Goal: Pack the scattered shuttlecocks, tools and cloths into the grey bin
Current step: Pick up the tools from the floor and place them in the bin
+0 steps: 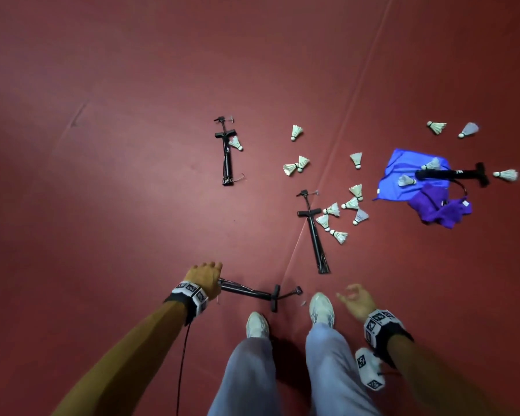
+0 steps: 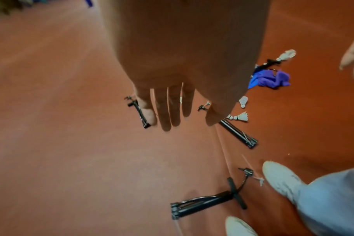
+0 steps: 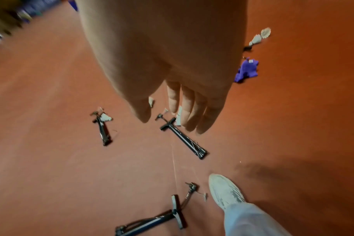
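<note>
Four black hand pumps lie on the red floor: one by my feet [image 1: 246, 292], one ahead [image 1: 314, 232], one farther left [image 1: 227, 154], and one [image 1: 451, 174] across a blue cloth [image 1: 403, 178]. A purple cloth [image 1: 439, 210] is bunched beside the blue one. Several white shuttlecocks [image 1: 332, 210] are scattered around the middle pump and the cloths. My left hand [image 1: 204, 274] hovers over the base end of the nearest pump [image 2: 208, 201], its fingers [image 2: 168, 108] straight and holding nothing. My right hand [image 1: 356, 298] hangs loosely curled and empty. No grey bin is in view.
My two white shoes [image 1: 257, 325] [image 1: 321, 309] stand just behind the nearest pump. A seam [image 1: 336, 139] runs diagonally through the floor mat. A black cable [image 1: 182, 355] hangs from my left wrist. Blurred objects [image 3: 2, 24] line the far edge of the floor.
</note>
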